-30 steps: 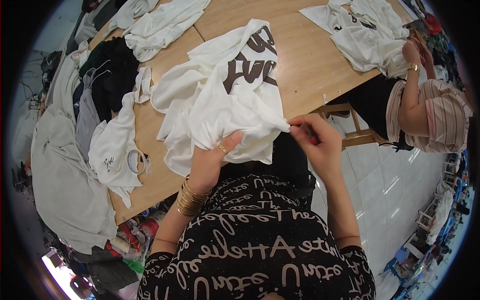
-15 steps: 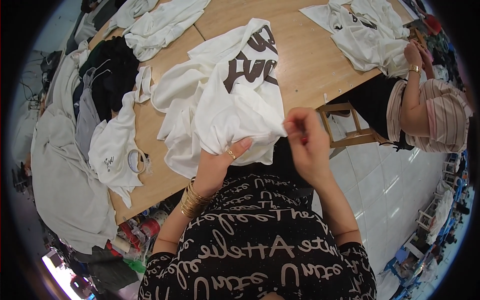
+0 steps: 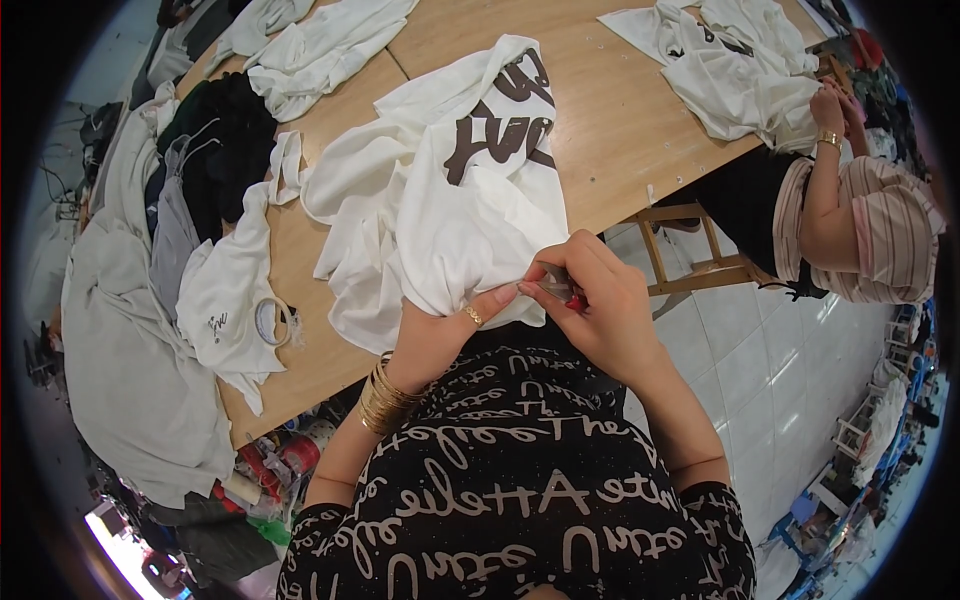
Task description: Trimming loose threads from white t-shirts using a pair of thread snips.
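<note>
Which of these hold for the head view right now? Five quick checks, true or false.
1. The left hand grips the white garment. True.
2. The right hand rests on the tape roll. False: the right hand is at the garment's lower edge, holding a small red object.
3. The tape roll lies left of the garment. True.
4. Bangles circle the right wrist. False: the bangles are on the left.
5. Dark print shows on the garment. True.
</note>
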Available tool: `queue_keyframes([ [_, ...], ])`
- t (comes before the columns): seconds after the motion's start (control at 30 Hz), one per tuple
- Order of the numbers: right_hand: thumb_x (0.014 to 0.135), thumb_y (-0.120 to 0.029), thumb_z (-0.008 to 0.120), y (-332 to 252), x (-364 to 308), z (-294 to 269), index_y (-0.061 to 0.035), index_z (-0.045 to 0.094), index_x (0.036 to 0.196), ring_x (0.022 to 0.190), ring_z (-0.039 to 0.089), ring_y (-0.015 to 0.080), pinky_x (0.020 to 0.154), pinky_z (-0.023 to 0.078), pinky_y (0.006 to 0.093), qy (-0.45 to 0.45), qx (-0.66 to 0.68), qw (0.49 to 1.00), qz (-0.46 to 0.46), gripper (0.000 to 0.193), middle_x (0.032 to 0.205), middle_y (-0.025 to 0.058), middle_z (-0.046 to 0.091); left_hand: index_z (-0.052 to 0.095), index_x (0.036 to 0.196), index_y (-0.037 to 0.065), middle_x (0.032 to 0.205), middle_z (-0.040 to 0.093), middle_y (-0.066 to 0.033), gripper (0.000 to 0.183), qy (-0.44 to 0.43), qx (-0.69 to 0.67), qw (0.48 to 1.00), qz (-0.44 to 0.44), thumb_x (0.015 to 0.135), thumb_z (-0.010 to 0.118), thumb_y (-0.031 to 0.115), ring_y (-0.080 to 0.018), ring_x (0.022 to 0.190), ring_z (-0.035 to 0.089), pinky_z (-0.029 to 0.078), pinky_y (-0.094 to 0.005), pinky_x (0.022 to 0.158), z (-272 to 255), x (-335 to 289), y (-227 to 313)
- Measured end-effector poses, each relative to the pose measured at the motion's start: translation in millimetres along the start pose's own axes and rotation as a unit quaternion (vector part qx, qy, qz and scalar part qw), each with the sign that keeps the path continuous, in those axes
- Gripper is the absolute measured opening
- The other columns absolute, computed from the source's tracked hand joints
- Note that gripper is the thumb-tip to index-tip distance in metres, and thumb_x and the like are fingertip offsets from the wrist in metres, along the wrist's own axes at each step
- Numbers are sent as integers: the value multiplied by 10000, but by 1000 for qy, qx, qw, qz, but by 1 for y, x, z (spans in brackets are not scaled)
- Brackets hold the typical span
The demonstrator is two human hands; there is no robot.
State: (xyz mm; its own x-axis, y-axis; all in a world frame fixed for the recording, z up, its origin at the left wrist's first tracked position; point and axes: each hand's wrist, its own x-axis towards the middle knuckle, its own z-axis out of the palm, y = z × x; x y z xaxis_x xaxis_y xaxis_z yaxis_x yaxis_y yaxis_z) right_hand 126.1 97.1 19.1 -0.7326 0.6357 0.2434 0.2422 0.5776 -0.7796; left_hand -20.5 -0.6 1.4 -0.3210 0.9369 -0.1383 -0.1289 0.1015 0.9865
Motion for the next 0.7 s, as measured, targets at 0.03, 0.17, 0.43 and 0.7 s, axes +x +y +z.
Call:
queue_keyframes([
  [0.03, 705, -40, 677, 0, 0, 0, -39, 559, 831, 534, 473, 152, 482, 383, 243, -4, 9, 1000, 17, 173, 707, 51, 498, 514, 1075, -31, 989, 583, -71, 354, -12, 37, 999, 13, 776, 655, 96, -130, 892, 542, 437, -262, 784, -1, 0, 0],
  [0.17, 746, -42, 638, 3, -1, -1, -35, 536, 851, 537, 459, 117, 479, 361, 229, -16, -7, 1000, 5, 147, 699, 28, 474, 513, 1078, -30, 996, 582, -69, 363, -39, 73, 997, 1, 772, 660, 98, -129, 893, 542, 438, -261, 783, -3, 0, 0],
  [0.43, 840, -86, 559, 6, -1, -29, -33, 479, 864, 627, 336, 1, 531, 269, 143, -16, 406, 881, 243, 99, 742, -61, 420, 491, 1117, -33, 1030, 565, -75, 416, 30, -40, 998, -35, 764, 668, 97, -142, 935, 523, 418, -269, 825, 1, -1, -1],
  [0.7, 845, -166, 566, 19, -1, -40, -10, 582, 855, 472, 344, 30, 426, 264, 172, 73, 292, 921, 249, 157, 581, -35, 415, 452, 1185, -6, 1110, 537, -66, 440, 39, -96, 993, -62, 789, 627, 72, -153, 1013, 504, 389, -282, 883, -2, -2, -8],
])
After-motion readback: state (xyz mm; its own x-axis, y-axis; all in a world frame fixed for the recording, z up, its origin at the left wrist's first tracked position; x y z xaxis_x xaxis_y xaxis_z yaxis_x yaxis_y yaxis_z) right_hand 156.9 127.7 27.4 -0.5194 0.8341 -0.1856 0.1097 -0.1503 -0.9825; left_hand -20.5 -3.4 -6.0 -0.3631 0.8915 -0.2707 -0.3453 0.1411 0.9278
